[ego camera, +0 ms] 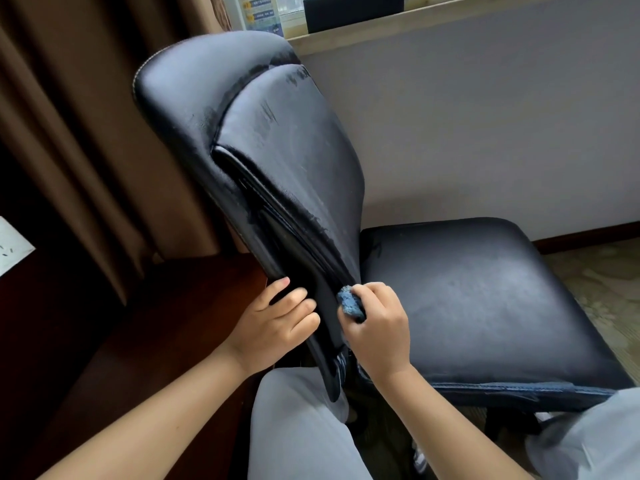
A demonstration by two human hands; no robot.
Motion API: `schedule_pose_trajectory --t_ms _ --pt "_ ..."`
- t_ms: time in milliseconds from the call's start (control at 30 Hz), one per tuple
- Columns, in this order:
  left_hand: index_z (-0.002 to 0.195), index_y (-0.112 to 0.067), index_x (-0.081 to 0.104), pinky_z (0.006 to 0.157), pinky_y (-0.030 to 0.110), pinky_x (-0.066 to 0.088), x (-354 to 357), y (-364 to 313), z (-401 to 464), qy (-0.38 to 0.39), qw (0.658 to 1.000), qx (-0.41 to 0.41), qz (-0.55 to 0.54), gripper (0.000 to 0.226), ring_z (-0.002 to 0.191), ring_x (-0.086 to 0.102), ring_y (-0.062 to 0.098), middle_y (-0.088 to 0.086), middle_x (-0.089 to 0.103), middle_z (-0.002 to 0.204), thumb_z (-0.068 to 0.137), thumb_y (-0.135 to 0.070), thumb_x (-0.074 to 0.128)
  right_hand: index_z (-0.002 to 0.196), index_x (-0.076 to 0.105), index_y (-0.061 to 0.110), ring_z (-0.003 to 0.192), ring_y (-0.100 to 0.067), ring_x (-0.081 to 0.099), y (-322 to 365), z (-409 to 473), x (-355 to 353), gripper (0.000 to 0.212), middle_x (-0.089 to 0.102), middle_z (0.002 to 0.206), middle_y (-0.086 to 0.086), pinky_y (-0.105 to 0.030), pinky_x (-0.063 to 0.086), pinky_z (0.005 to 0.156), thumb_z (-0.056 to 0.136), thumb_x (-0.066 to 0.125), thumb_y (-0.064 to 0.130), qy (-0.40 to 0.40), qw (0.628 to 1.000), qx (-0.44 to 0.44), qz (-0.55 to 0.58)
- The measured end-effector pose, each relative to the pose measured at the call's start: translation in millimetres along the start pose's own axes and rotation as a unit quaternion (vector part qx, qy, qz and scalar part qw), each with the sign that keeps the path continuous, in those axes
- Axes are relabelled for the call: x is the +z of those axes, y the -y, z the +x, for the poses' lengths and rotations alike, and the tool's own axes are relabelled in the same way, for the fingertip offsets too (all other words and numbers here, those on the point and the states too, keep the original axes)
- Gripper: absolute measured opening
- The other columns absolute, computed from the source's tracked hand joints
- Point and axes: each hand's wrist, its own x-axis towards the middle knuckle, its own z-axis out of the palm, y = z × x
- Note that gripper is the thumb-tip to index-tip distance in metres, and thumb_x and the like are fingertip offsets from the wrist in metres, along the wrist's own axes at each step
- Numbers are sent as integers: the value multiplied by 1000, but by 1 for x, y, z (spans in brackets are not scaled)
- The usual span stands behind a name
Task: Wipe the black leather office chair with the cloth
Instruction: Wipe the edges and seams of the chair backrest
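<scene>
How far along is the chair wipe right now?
Partly done, it seems. Dark streaks near the top and along the left edge of the backrest suggest wiped passes. In hand: the right hand presses the blue cloth at the backrest's lower edge while the left hand steadies it. Left: the seat and most of the backrest face look hazy grey.

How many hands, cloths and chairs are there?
Hands: 2, the left hand and the right hand
Cloths: 1, the blue cloth
Chairs: 1, the black chair
Total: 4
</scene>
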Motion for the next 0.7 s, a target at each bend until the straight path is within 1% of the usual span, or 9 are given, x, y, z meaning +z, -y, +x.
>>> schedule_pose_trajectory --t_ms 133,267,367,433,533,600,633,700 --pt "84 -20 49 115 35 18 2 0 -1 -12 1000 3 -5 12 103 52 15 -6 69 87 94 -14 47 83 70 3 71 -18 56 -1 4 -2 17 62 76 -4 -21 44 63 68 69 10 -6 1000 -25 -8" --pt "82 -20 47 113 35 21 3 3 -2 -20 1000 8 -9 16 102 53 14 -6 69 85 95 -12 46 84 69 1 73 -19 58 -9 -3 6 19 64 78 -6 -19 44 67 67 69 10 -6 1000 5 0" --pt "81 -21 47 113 35 21 3 4 -1 -15 1000 12 -14 15 102 53 13 -6 69 84 94 -12 48 85 68 0 73 -21 60 -21 -20 10 21 64 79 -7 -18 44 70 67 68 9 16 999 35 8" --pt "81 -21 48 114 35 19 4 4 -1 -13 1000 12 -13 14 102 53 14 -7 69 84 93 -12 50 88 68 0 74 -21 61 -30 -36 11 22 65 81 -8 -18 44 70 68 70 7 45 997 69 7" --pt "81 -22 48 115 36 16 5 2 -1 -10 1000 9 -3 13 102 52 14 -7 68 83 90 -13 53 92 69 1 76 -25 63 -39 -64 18 24 65 84 -8 -21 46 69 69 76 -1 121 982 143 -3" --pt "82 -22 49 115 37 15 4 -1 -2 -5 1000 5 5 13 101 52 14 -7 67 82 89 -13 56 97 69 1 82 -26 63 -38 -78 24 22 65 88 -7 -26 49 73 75 71 -2 164 965 204 5" --pt "83 -22 50 115 38 16 3 -2 -1 -2 1000 2 10 13 101 52 15 -7 67 82 87 -12 58 101 69 2 85 -24 61 -35 -81 25 22 65 91 -6 -30 52 77 79 68 0 170 957 233 12" --pt "87 -22 52 115 39 17 4 -5 -2 2 1000 -1 15 12 101 52 15 -6 66 83 86 -12 60 102 68 3 84 -19 58 -29 -81 25 19 62 90 -2 -35 53 78 83 65 2 137 954 266 36"
